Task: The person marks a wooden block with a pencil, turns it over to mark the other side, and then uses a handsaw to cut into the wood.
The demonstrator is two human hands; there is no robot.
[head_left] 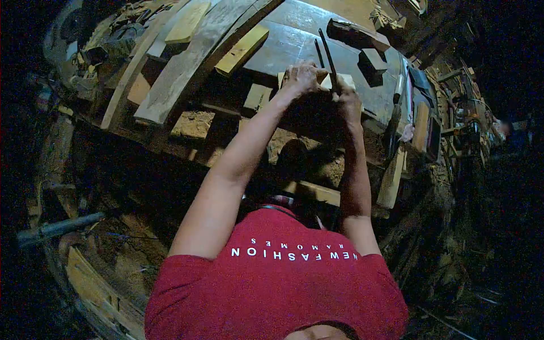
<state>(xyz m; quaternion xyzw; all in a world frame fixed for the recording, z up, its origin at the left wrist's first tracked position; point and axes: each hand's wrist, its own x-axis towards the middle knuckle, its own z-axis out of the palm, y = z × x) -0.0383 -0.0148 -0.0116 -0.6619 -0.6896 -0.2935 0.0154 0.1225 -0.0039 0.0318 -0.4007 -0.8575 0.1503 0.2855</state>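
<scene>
On the metal-topped bench, my left hand is closed over a pale wood block, pressing it down with bent fingers. My right hand is closed at the near end of a dark, narrow tool with two thin parallel bars, perhaps a saw. The tool points away from me and crosses the block between my two hands. Shadow hides the tool's handle and the lower side of the block.
A yellowish wood block and a smaller block lie to the left, beside long curved planks. A dark-sided block sits to the right on the metal surface. Wood scraps surround the bench.
</scene>
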